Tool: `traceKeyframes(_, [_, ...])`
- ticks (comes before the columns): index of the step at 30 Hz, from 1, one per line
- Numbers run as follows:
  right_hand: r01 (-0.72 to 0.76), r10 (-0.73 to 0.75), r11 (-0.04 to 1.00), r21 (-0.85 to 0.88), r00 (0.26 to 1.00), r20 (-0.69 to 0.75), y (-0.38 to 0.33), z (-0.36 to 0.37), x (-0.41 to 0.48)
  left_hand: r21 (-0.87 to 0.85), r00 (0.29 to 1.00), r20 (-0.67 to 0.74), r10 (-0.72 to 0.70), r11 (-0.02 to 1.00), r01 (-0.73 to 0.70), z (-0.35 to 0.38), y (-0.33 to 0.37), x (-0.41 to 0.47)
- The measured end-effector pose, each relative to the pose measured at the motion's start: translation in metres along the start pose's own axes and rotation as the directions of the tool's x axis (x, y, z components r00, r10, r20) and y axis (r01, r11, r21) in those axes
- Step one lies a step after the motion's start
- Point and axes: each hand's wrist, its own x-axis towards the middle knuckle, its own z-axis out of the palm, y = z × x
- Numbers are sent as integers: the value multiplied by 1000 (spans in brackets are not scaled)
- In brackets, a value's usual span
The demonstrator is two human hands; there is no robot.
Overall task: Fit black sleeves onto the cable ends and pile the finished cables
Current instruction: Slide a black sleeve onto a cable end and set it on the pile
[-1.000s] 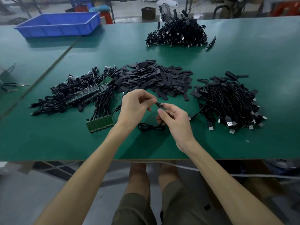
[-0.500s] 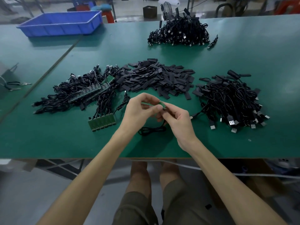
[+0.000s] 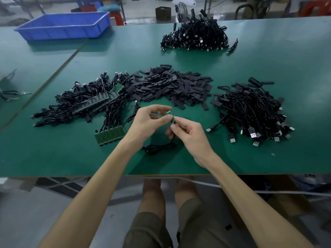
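Above table edge (image 3: 71, 158), left hand (image 3: 148, 120), right hand (image 3: 189, 135) pinch cable end (image 3: 171, 116).

Both forearms bare, entering from bottom edge; one from lower left, other from lower right, converging on frame centre; left hand (image 3: 148, 122) just left of centre, back toward camera; thumb and forefinger tips pinch cable end (image 3: 171, 115); other fingers curled, partly hidden; right hand (image 3: 192, 138) just right of centre, lower than left; thumb and forefinger pinch same cable end from below; remaining fingers curled under palm; fingertips of two hands close together, contact not resolvable.
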Motion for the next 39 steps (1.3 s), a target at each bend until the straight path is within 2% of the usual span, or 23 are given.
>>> traceKeyframes(6, [-48, 61, 995, 87, 985, -160, 4, 0, 2, -40, 998, -69, 14, 999, -16, 5, 2, 8])
traceKeyframes(8, [-45, 66, 993, 108, 978, -200, 4, -1, 3, -27, 1000, -21, 22, 999, -22, 7, 6, 14])
traceKeyframes(12, [-14, 64, 982, 188, 962, -265, 5, -3, 4, -12, 977, 214, 19, 1000, -17, 0, 15, 41])
traceKeyframes(14, [-14, 70, 977, 211, 963, -260, 5, -3, 4, 94, 982, 173, 75, 991, -92, 1, 15, 62])
traceKeyframes(16, [-25, 78, 977, 211, 967, -243, 5, -3, 4, 369, 972, 149, 183, 901, -226, 11, 12, 83])
traceKeyframes(17, [-31, 83, 976, 215, 967, -239, 5, -4, 4, 483, 959, 193, 208, 830, -278, 16, 10, 91])
traceKeyframes(19, [-35, 91, 975, 222, 965, -244, 5, -4, 4, 649, 927, 328, 184, 669, -362, 26, 2, 105])
traceKeyframes(21, [-39, 92, 976, 213, 965, -244, 5, -4, 4, 747, 919, 361, 156, 541, -386, 31, -4, 115])
traceKeyframes(25, [-43, 95, 976, 213, 966, -242, 6, -4, 3, 793, 928, 296, 227, 483, -371, 35, -8, 118])
traceKeyframes(28, [-43, 99, 974, 222, 965, -245, 6, -4, 3, 828, 897, 281, 340, 387, -406, 36, -16, 111])
traceKeyframes(33, [-45, 99, 974, 221, 965, -242, 5, -3, 3, 834, 854, 267, 447, 336, -437, 35, -24, 90])
traceKeyframes(35, [-44, 99, 975, 218, 964, -248, 5, -3, 3, 806, 844, 252, 473, 381, -453, 32, -24, 84])
traceKeyframes(36, [-44, 101, 974, 221, 962, -255, 6, -3, 3, 762, 861, 215, 462, 472, -443, 31, -23, 80])
traceKeyframes(37, [-43, 104, 974, 223, 958, -267, 6, -3, 3, 683, 896, 157, 415, 610, -402, 30, -20, 76])
traceKeyframes(39, [-46, 115, 973, 225, 945, -305, 8, -4, 3, 441, 959, 52, 278, 855, -272, 25, -11, 68])
